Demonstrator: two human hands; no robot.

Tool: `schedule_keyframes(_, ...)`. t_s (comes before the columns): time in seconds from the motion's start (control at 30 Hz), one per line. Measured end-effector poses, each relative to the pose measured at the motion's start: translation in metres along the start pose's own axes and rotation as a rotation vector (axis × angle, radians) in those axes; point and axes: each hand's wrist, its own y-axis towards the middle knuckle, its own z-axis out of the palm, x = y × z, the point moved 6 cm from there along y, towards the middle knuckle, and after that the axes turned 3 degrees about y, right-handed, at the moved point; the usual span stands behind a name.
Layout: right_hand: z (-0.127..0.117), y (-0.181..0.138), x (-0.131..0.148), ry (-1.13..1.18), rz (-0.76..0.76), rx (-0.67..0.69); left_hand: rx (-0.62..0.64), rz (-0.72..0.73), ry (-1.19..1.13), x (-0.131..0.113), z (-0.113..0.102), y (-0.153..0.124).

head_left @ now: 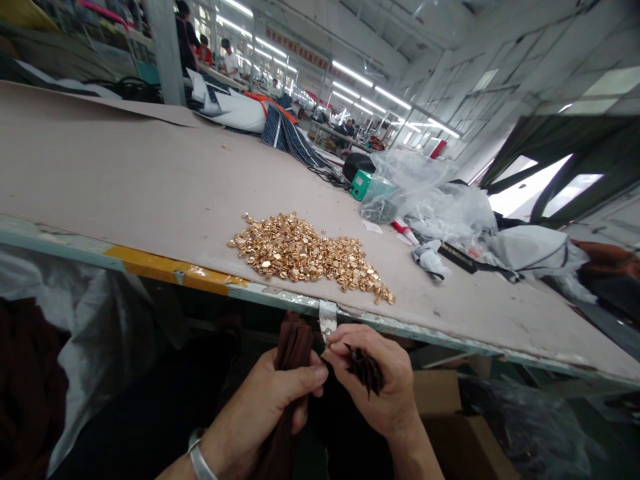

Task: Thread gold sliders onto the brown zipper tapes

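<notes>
My left hand (280,393) is closed around a bundle of dark brown fabric strips (294,340), their folded ends standing up above the thumb. Close beside it, my right hand (383,380) curls round a second bunch of brown strip ends (366,372). Its thumb and forefinger pinch together near a pale tab (328,319) on the table edge; what is between those fingertips is too small to make out. Just beyond both hands, a heap of small shiny gold-coloured metal pieces (295,250) lies on the table.
The brown-topped table (150,173) has a taped front edge. Clear plastic bags (430,193), a green box (361,185) and a red-and-white object (405,231) lie at the right. An open cardboard box (470,433) stands below. People (230,60) work far off.
</notes>
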Motion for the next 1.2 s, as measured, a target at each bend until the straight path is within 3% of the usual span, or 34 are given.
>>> schedule_keyframes(0.27,0.001,-0.001,-0.018,0.067,0.411,-0.125,0.04,-0.013,-0.026,-0.003,0.005,-0.004)
schedule_keyframes(0.4,0.008,-0.011,-0.011,0.171,0.531,-0.031,0.074,0.019,0.036,0.001,0.008,-0.001)
schedule_keyframes(0.47,0.012,-0.015,-0.006,0.204,0.538,0.011,0.098,0.051,0.095,0.002,0.009,0.001)
schedule_keyframes(0.57,0.01,-0.018,-0.002,0.215,0.524,-0.032,0.111,0.055,0.091,0.001,0.01,0.002)
schedule_keyframes(0.73,0.012,-0.03,-0.015,0.425,0.666,-0.076,0.11,0.074,-0.035,-0.009,0.011,-0.006)
schedule_keyframes(0.87,0.013,-0.039,-0.028,0.54,0.745,-0.109,0.028,0.124,-0.082,-0.008,0.006,-0.008)
schedule_keyframes(1.0,0.015,-0.04,-0.03,0.618,0.766,-0.182,-0.074,0.134,0.083,-0.008,-0.001,-0.008)
schedule_keyframes(1.2,0.021,-0.04,-0.022,0.531,0.815,-0.168,0.03,0.135,0.092,-0.013,0.005,-0.009)
